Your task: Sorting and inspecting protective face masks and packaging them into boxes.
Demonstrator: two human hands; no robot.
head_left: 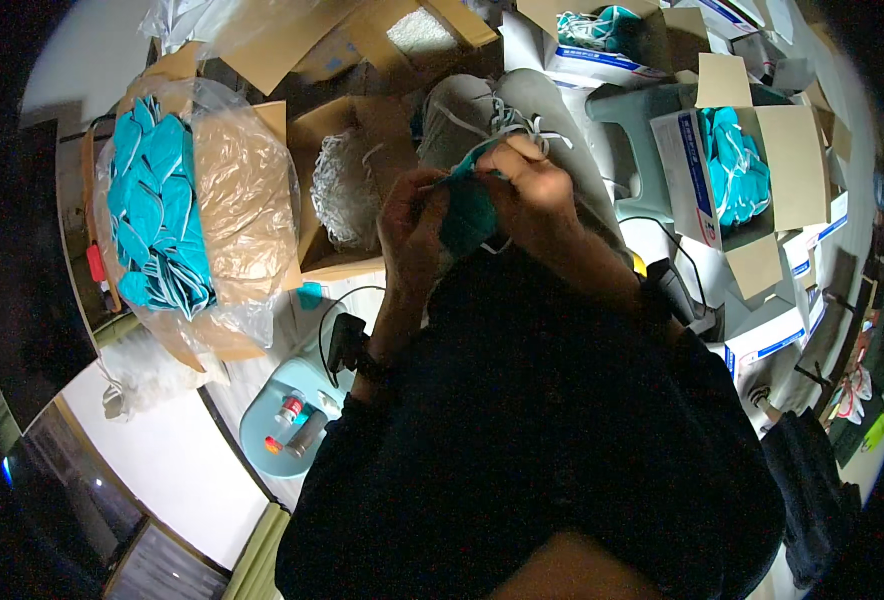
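Both my hands are raised in front of my lap, working on one teal face mask (468,216). My left hand (411,222) pinches its left edge with closed fingers. My right hand (532,187) is closed at its upper right edge, thumb and fingers pressed together. A short white strap end shows below the mask. On my knees, just beyond the right hand, lie several loose white elastic straps (510,118). Left of my hands, an open cardboard box (335,265) holds a tangled heap of white elastic straps (345,190).
At left, a plastic-lined carton (247,195) holds stacked teal mask pieces (157,200). At right, an open box (684,170) contains strapped teal masks (737,165); another box (602,65) stands at the back. A light blue stool (262,425) with bottles (289,410) is at lower left.
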